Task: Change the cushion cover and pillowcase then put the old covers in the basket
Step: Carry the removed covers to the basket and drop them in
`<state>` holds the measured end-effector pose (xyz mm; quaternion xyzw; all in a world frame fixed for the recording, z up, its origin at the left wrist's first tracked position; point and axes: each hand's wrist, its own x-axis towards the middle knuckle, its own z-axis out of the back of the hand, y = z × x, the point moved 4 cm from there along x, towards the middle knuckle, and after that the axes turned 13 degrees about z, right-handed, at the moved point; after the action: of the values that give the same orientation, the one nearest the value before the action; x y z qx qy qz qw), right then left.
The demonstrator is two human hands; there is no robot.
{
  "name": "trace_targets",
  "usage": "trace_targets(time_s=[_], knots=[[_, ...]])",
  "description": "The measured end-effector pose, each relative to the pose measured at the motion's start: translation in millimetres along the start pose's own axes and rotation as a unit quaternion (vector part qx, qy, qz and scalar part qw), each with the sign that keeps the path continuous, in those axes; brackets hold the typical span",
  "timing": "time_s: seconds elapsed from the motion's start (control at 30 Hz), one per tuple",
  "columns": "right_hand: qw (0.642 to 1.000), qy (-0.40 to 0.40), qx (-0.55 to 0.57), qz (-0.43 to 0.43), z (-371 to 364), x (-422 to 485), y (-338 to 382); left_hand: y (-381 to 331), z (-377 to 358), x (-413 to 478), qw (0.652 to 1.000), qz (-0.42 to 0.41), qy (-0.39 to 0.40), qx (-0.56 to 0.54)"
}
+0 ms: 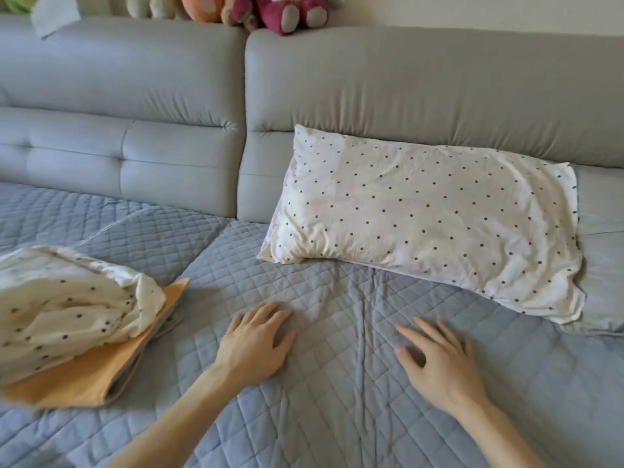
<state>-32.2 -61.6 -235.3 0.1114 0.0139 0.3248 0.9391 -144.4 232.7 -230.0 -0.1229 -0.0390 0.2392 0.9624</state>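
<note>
Lister: Item one, nearest us: left hand (256, 342) and right hand (439, 359), both laid flat on the quilted bedspread (337, 427), fingers straight and spread, holding nothing.

Checker: And the task's cloths?

Lister: Item two: dotted pillowcase (422, 224), plump with its filling, leaning on the grey headboard (405, 79) at the right, well apart from both hands. Item three: loose dotted cover (67, 309), crumpled at the left, lying on top of item four, a folded orange cover (84, 380) with grey folds beneath it.

Checker: Which step do we log?

Lister: We judge it a smoothing of the bedspread between covers (we cannot tell whether the filled case is the fresh one or the old one, since both dotted cloths match). To do it well, we would press outward from the middle seam with flat palms. Then we would take the loose cover by its hem with both hands, so it lifts off without dragging the orange fold askew.

Checker: Containers?

Lister: Pillowcase — filled, its far right end slack. Loose cover — an opening seems to gape at its right end, and we see nothing inside. Basket — not in view, so contents unlisted. Plush toys (287, 11) sit along the headboard's top.
</note>
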Motion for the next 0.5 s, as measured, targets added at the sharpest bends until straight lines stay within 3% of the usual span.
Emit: trace_targets(time_s=[0.1, 0.23, 0.37, 0.5], knots=[[0.987, 0.003, 0.098, 0.131, -12.4, 3.7, 82.5, 31.8, 31.7, -42.2, 1.0, 0.007, 0.001, -0.009], [0.952, 0.0, 0.168, 0.256, -23.2, 12.8, 189.1, 87.4, 75.4, -100.2, 0.997, 0.041, -0.073, -0.005], [0.928, 0.003, 0.199, 0.314, -30.4, 24.7, 269.5, 151.0, 94.4, -134.4, 0.991, 0.083, -0.109, -0.005], [0.914, 0.022, 0.216, 0.342, -37.8, 49.9, 327.2, 203.0, 83.3, -132.3, 0.992, 0.087, -0.092, -0.004]])
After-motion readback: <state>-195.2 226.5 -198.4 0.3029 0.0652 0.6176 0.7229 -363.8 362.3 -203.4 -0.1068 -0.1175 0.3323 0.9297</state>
